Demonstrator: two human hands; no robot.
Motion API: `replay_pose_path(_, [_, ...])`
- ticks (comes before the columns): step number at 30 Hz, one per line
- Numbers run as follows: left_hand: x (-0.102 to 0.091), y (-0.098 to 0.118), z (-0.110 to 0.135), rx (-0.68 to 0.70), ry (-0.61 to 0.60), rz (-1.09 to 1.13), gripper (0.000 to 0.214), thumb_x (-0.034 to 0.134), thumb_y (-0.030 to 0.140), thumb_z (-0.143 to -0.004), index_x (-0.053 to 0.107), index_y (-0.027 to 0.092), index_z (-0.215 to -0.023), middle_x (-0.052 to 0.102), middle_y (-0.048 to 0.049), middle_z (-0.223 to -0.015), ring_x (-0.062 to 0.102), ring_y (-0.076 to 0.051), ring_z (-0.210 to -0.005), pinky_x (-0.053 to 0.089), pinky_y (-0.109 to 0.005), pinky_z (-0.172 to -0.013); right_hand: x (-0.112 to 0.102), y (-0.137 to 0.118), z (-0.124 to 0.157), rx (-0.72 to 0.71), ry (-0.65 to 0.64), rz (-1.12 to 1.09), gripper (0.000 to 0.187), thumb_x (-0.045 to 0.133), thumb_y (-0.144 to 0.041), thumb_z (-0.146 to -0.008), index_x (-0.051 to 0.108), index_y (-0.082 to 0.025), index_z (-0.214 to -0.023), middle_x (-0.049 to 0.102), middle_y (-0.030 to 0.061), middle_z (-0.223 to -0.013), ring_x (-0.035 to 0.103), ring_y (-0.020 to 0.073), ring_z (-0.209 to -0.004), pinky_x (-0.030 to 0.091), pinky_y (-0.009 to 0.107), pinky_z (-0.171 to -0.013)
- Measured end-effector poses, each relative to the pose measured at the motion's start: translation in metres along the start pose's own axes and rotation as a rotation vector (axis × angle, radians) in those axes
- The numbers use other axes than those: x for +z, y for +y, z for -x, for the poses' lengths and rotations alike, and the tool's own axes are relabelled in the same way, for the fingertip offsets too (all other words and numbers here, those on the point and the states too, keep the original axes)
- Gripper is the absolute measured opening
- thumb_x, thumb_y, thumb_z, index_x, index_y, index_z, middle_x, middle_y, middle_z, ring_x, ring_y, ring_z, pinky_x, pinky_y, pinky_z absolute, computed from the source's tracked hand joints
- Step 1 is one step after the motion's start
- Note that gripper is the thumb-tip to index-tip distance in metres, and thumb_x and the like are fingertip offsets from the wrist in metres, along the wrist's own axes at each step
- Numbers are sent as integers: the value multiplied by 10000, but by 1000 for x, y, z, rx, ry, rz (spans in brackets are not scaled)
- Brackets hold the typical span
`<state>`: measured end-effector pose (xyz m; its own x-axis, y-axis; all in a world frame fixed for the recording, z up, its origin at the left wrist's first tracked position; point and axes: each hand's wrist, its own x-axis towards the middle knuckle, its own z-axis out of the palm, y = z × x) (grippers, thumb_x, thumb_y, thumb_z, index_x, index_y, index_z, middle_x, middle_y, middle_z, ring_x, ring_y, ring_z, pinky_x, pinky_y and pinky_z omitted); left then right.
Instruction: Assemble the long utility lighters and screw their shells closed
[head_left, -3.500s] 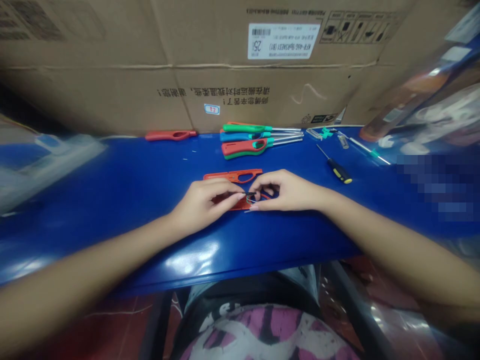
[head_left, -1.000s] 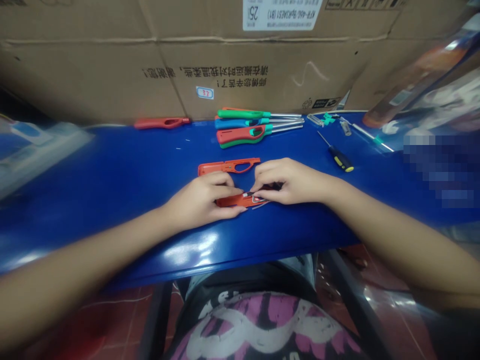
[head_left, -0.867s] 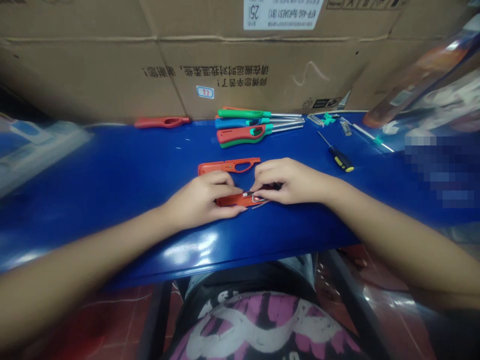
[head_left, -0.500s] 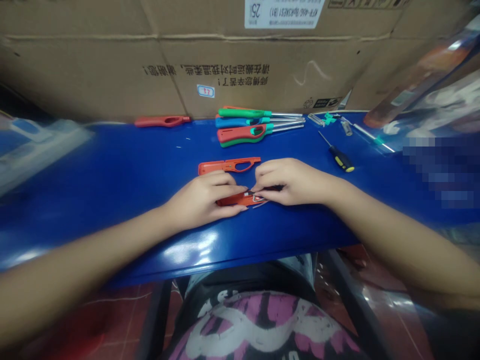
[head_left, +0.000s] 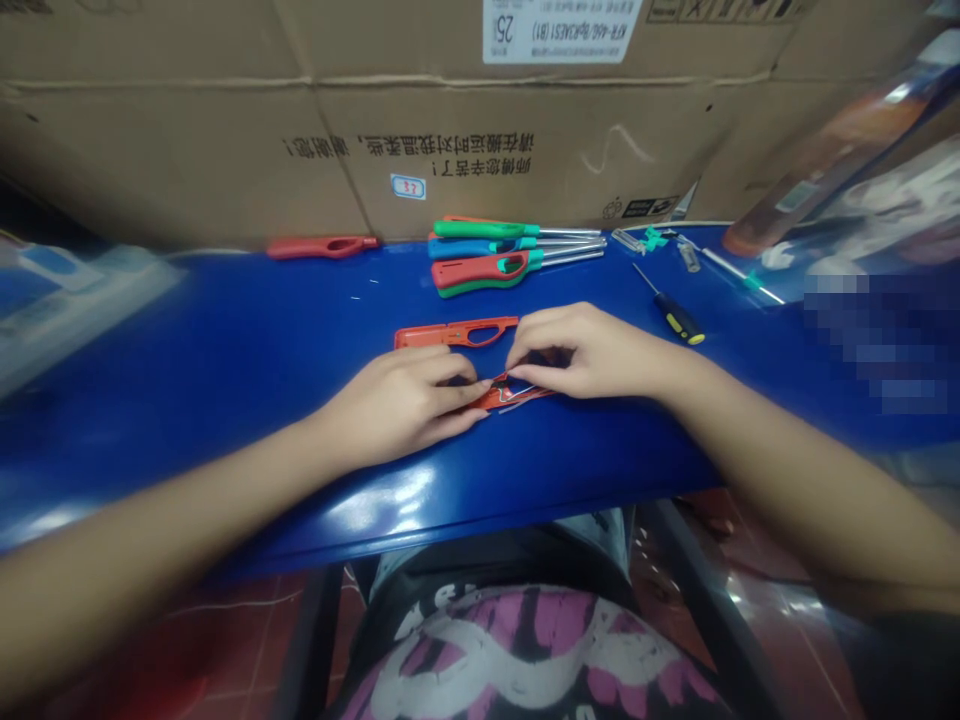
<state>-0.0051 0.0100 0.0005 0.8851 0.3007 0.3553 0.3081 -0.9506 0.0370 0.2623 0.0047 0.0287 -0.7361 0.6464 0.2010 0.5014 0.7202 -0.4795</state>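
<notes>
On the blue table lies an opened orange lighter half (head_left: 491, 398), with a thin wire and small parts showing inside it. My left hand (head_left: 409, 405) grips this half between thumb and fingers, covering its left end. At its upper edge, my right hand (head_left: 577, 350) pinches with thumb and forefinger; what sits between those fingertips is too small to make out. Just beyond both hands rests the matching orange lighter half (head_left: 450, 333), lying apart with its trigger opening showing.
Behind stand a cardboard box (head_left: 225, 150), a pile of long-nosed lighters (head_left: 480, 270) and a red lighter casing (head_left: 319, 247). To the right lie a screwdriver (head_left: 675, 315), metal tube (head_left: 739, 272) and small parts. A bottle (head_left: 832, 160) leans at the right; plastic packaging (head_left: 75, 290) is left.
My right hand has shifted slightly upward, and its fingers have moved at the upper edge of the lighter half. More of the wire shows. My left hand keeps its hold.
</notes>
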Motion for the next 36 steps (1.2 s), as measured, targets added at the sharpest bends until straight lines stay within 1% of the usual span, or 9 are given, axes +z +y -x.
replay_pose_path(4, [0,1,1,-1,-14,38,285,540,299,-1016,726,158,-1180,731,-108,-1077,687,-219,-970,580,-346,-856,-18,4,9,83,-126,-55,142,660,-233,-896,739,-173,-997,709,36,-928,567,122,-698,443,255,-657])
replay_pose_path(6, [1,0,3,-11,-9,72,277,553,285,-1005,718,156,-1186,731,-112,-1089,687,-222,-991,582,-353,-877,-21,4,12,127,-188,-72,170,681,-261,-887,729,-177,-1027,687,25,-931,524,101,-639,419,244,-606])
replay_pose_path(8, [1,0,4,-18,-11,72,276,559,281,-1000,715,155,-1190,734,-112,-1095,688,-229,-998,585,-362,-882,-19,3,12,133,-212,-86,188,700,-260,-874,718,-177,-1041,665,24,-955,519,93,-641,416,237,-601])
replay_pose_path(14, [-3,1,4,-13,-17,51,299,563,263,-995,693,156,-1243,733,-114,-1143,690,-249,-1040,588,-387,-912,-10,-3,6,57,-245,-94,176,674,-135,-864,725,-182,-1025,625,28,-987,537,101,-720,434,235,-675])
replay_pose_path(17, [-3,1,3,-25,-31,93,330,563,244,-991,667,189,-1300,723,-105,-1188,675,-242,-1088,573,-385,-953,-11,-3,7,55,-240,-109,176,662,-146,-871,727,-186,-1030,618,32,-989,531,104,-714,439,239,-668])
replay_pose_path(21, [-4,1,3,-36,-59,113,351,549,233,-993,654,228,-1329,707,-89,-1225,656,-236,-1099,560,-373,-950,-12,-2,10,77,-227,-132,131,653,-194,-892,725,-182,-1001,612,36,-993,520,96,-686,446,237,-644])
replay_pose_path(26, [-6,5,0,-83,-83,174,335,526,221,-989,669,249,-1291,661,-84,-1276,633,-240,-1136,552,-374,-946,-11,-1,9,73,-213,-127,105,662,-207,-894,724,-180,-974,596,32,-982,524,93,-693,452,231,-646])
replay_pose_path(32, [-3,5,0,-123,-63,303,293,536,195,-971,686,228,-1220,635,-91,-1266,608,-237,-1188,526,-379,-1002,-11,-2,9,94,-224,-119,112,693,-158,-855,733,-177,-958,605,16,-970,534,87,-692,455,230,-654])
replay_pose_path(36, [-3,5,0,-150,-49,349,281,552,185,-953,692,215,-1195,631,-93,-1251,609,-236,-1176,525,-379,-1005,-12,-4,8,87,-222,-108,51,705,-173,-856,738,-172,-894,618,17,-939,542,94,-705,444,233,-664])
